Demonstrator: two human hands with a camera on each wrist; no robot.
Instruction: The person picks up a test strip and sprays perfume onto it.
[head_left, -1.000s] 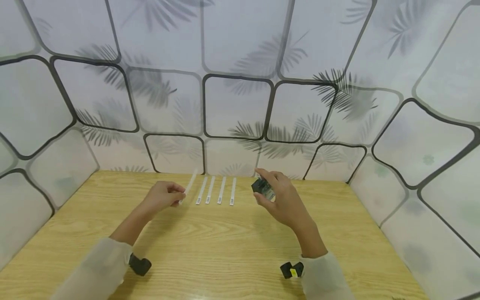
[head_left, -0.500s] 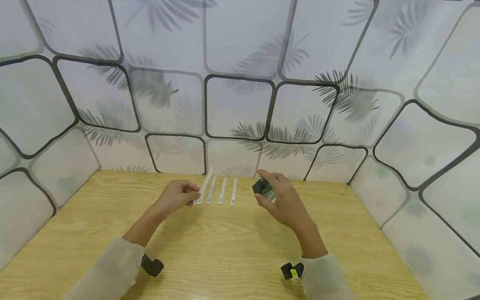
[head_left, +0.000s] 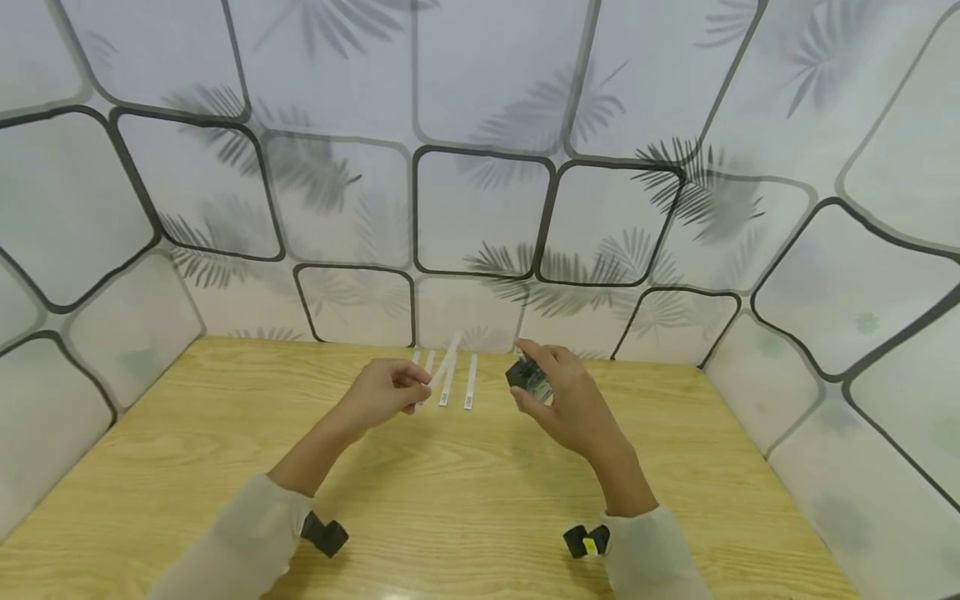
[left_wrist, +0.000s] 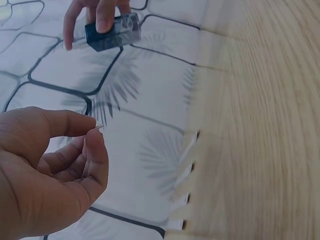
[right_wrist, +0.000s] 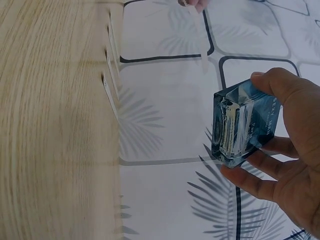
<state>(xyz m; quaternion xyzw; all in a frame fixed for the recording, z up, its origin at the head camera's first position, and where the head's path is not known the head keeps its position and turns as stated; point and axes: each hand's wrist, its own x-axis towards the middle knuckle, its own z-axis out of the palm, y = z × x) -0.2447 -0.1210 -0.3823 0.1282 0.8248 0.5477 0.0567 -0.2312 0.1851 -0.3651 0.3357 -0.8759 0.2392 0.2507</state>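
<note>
My left hand (head_left: 384,392) pinches one end of a narrow white paper strip (head_left: 447,358) between thumb and index finger. The strip is raised above the table and slants up to the far right. Beneath and beyond it, several similar strips (head_left: 470,382) lie roughly side by side, with small dark print on their near ends. My right hand (head_left: 576,398) holds up a square blue glass perfume bottle (right_wrist: 242,122), gripped between thumb and fingers, with pale lettering on its face. The bottle is to the right of the strips, its dark end pointing left in the head view.
The wood-grain table (head_left: 420,500) meets a wall covering (head_left: 480,208) patterned with rounded outlines and grey leaves at the back and sides. The strips lie near the table's back edge. Black wrist cameras sit by the left cuff (head_left: 247,533) and right cuff (head_left: 645,542).
My left hand has moved rightward with the pinched strip, passing over the lying strips toward the bottle. My right hand and the perfume bottle have stayed nearly still.
</note>
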